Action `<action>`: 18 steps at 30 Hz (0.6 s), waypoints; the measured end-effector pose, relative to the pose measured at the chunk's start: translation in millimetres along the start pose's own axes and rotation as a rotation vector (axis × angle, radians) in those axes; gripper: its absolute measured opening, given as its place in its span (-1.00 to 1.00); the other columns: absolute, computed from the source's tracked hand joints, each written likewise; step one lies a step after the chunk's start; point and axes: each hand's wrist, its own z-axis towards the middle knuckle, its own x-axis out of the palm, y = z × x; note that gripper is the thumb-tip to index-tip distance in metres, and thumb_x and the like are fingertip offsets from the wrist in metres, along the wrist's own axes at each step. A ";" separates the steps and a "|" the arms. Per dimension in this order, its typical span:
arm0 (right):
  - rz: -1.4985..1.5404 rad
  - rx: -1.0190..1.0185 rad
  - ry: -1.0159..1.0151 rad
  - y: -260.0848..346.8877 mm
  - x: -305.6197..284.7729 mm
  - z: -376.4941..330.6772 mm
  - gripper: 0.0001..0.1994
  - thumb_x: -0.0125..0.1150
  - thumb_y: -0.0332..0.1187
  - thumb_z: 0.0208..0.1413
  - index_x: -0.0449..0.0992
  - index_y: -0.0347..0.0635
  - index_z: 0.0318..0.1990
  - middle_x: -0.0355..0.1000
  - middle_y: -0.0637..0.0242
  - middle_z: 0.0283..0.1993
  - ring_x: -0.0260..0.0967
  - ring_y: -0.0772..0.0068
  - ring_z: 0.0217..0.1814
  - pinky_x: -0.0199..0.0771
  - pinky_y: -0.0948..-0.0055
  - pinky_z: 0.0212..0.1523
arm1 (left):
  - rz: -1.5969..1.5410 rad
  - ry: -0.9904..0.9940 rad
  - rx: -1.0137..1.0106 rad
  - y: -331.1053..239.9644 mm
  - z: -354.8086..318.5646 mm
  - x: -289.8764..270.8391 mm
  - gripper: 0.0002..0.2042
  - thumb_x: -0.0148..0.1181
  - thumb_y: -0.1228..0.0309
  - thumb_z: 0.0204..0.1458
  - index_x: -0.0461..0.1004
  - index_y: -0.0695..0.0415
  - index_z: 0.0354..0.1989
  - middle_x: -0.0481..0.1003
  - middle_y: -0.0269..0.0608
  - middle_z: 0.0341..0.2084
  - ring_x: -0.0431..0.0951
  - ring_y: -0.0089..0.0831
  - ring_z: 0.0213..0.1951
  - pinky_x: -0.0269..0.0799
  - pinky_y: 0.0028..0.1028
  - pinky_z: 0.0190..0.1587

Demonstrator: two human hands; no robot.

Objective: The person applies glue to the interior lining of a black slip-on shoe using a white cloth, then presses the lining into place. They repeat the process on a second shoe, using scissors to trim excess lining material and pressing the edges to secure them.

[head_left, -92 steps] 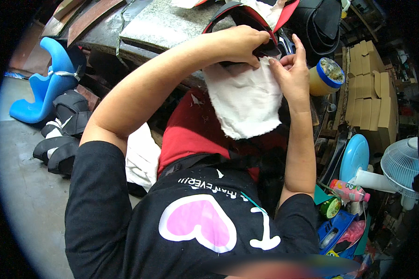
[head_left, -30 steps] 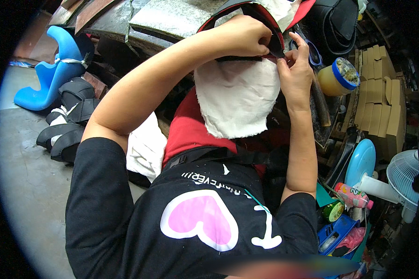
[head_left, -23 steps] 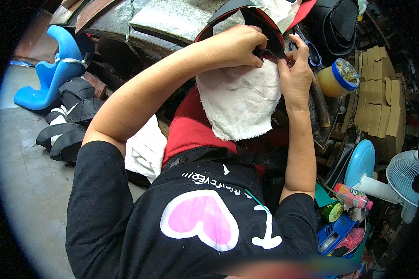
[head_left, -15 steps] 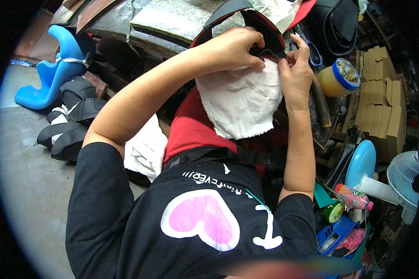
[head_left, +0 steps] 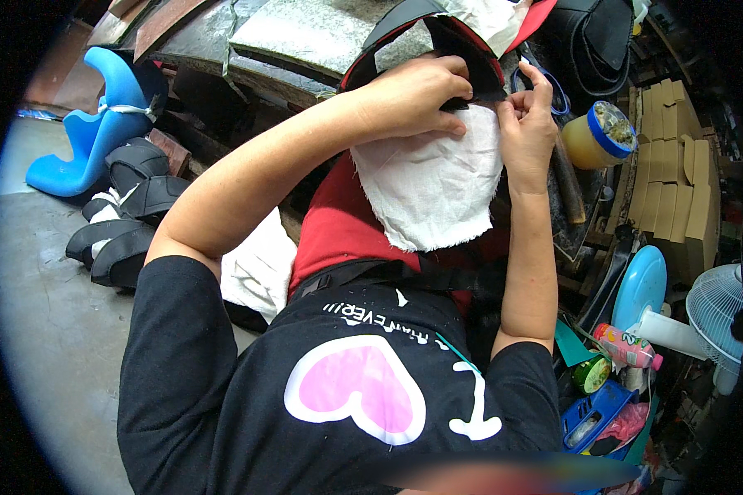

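A black, red-edged curved piece [head_left: 400, 26], shaped like a shoe upper, lies over the bench edge above my lap. A frayed white cloth [head_left: 429, 190] hangs from it towards me. My left hand [head_left: 417, 95] is closed at the seam between the black material and the cloth, thumb on the cloth. At the right end of that seam my right hand [head_left: 528, 128] pinches the edge between thumb and fingers, its index finger raised. The exact bit under each fingertip is hidden. Blue loops like scissor handles [head_left: 560, 97] show behind my right hand.
A jar with a blue lid [head_left: 611, 136] stands right of my hand, beside stacked cardboard boxes [head_left: 673, 186]. Lower right are a white fan [head_left: 714, 309] and a pink bottle [head_left: 627, 348]. Blue foam-like form [head_left: 82, 132] and black pieces [head_left: 140, 198] lie left.
My left fingers have shifted slightly, and the dark strip stretched between my hands no longer shows. The white cloth has moved a little right and down. My right fingers have closed somewhat.
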 end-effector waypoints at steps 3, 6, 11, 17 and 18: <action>0.001 -0.010 -0.004 -0.1 -0.4 0.2 -0.44 0.17 -0.64 0.06 0.31 -0.06 0.25 0.44 0.26 -0.46 0.47 0.36 -0.46 0.51 0.34 -0.31 | 0.063 0.009 0.061 -0.6 0.8 0.8 -0.61 0.44 0.28 -0.10 0.58 0.28 -0.15 0.49 -0.02 -0.04 0.52 -0.08 0.03 0.43 -0.24 0.11; -0.001 0.005 0.000 -0.1 -1.0 0.4 -0.44 0.17 -0.63 0.05 0.31 -0.06 0.25 0.44 0.26 -0.46 0.46 0.37 -0.46 0.50 0.35 -0.31 | 0.015 0.020 0.030 -0.1 -0.1 2.3 -0.56 0.45 0.27 -0.11 0.53 0.27 -0.09 0.49 -0.01 -0.05 0.51 -0.06 0.04 0.42 -0.24 0.11; 0.027 0.026 -0.002 0.3 -1.2 0.7 -0.44 0.17 -0.63 0.05 0.31 -0.08 0.25 0.43 0.28 -0.47 0.44 0.41 -0.47 0.49 0.37 -0.32 | -0.130 -0.082 -0.014 5.1 -2.5 2.9 -0.45 0.42 0.35 -0.07 0.40 0.25 0.10 0.50 0.04 -0.02 0.52 -0.04 0.04 0.43 -0.24 0.12; 0.037 0.016 -0.018 -0.3 -0.2 -0.3 -0.46 0.19 -0.60 0.08 0.31 -0.09 0.25 0.43 0.31 -0.47 0.43 0.43 -0.48 0.49 0.39 -0.35 | 0.003 -0.148 -0.007 5.9 9.7 6.0 -0.66 0.33 0.35 0.01 0.52 0.21 -0.05 0.57 0.00 -0.17 0.60 -0.07 -0.11 0.51 -0.25 0.00; 0.037 -0.001 -0.023 -0.9 -0.1 -0.5 -0.46 0.20 -0.60 0.08 0.32 -0.09 0.25 0.43 0.31 -0.46 0.44 0.42 -0.48 0.49 0.38 -0.35 | 0.086 -0.146 -0.016 3.2 13.6 8.5 -0.69 0.33 0.33 0.00 0.54 0.20 -0.10 0.57 -0.02 -0.21 0.60 -0.07 -0.13 0.52 -0.25 -0.03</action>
